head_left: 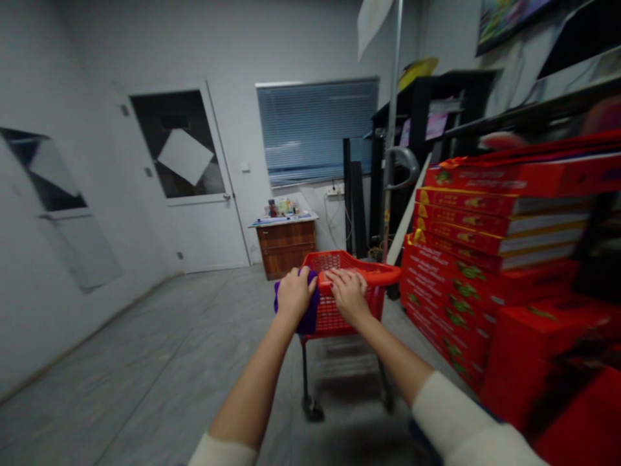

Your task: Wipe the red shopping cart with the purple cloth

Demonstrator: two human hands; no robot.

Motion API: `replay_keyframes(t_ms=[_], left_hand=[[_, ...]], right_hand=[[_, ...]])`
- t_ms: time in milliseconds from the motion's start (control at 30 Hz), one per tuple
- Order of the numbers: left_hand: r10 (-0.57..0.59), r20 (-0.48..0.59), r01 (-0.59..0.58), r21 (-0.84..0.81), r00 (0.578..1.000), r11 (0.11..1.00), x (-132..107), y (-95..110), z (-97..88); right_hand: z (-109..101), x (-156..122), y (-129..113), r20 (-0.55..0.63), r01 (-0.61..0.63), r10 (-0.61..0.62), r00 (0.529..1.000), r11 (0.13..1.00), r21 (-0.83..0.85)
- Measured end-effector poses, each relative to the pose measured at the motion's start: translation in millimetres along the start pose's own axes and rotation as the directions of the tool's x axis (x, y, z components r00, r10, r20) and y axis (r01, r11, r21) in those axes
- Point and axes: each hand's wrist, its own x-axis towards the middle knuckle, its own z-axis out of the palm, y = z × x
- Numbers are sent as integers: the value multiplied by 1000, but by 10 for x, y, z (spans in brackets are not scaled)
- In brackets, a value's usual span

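Observation:
A small red shopping cart (pixel 332 317) with a mesh plastic basket and dark legs on wheels stands directly before me. My left hand (pixel 294 291) is closed on a purple cloth (pixel 309 314) at the left end of the cart's handle. The cloth hangs down over the basket's near side and partly hides it. My right hand (pixel 347 291) lies over the red cart handle (pixel 381 276), its fingers bent across the bar and pointing left. The palms and the undersides of the fingers are hidden.
Red printed boxes (pixel 451 304) are stacked close on the right. Beyond the cart stand a wooden cabinet (pixel 286 249) with small items on top, a metal pole (pixel 392 129) and a black shelf unit (pixel 422 97). A white door (pixel 206 236) is at the back left.

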Motion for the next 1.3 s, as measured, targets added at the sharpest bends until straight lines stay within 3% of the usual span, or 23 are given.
replay_keyframes(t_ms=[100,167,333,400,533,667,733,833,967,1033,1200,1300], left_hand=[[-67,-8,67,43,998,997,15,-216,-27],[-102,-21,103,69,995,992,8,-235,-37],[-49,-12,50,37,999,998,-11,135,0],[-5,3,5,2,1000,1000,0,192,8],[17,33,-17,6,999,1000,15,-85,-32],[-32,24,31,14,999,999,7,-343,-76],[-86,3,86,33,996,996,5,-272,-72],[-159,-29,160,28,987,987,3,34,-38],[-75,-59,70,-71,995,995,-12,318,6],[-32,-49,28,-87,998,996,-21,247,10],[-75,-13,75,-3,997,997,-14,-235,-20],[-147,-44,147,7,988,989,-9,-271,-24]], right_hand=[[-6,-2,24,7,5,-5,1000,1000,-6],[14,-3,6,8,3,-3,1000,1000,-18],[30,-2,-72,3,-10,10,1000,1000,0],[-19,5,-56,11,6,-6,1000,1000,8],[-167,32,94,57,83,-80,995,995,-49],[-209,33,244,29,57,-54,998,991,-118],[-174,22,245,19,41,-39,999,992,-118],[-113,9,161,15,24,-22,1000,993,-112],[-129,11,95,30,40,-36,999,993,-108],[-185,3,150,44,73,-69,997,991,-112],[-286,-71,355,30,96,-93,995,982,-160],[-253,-107,325,6,83,-83,997,987,-135]])
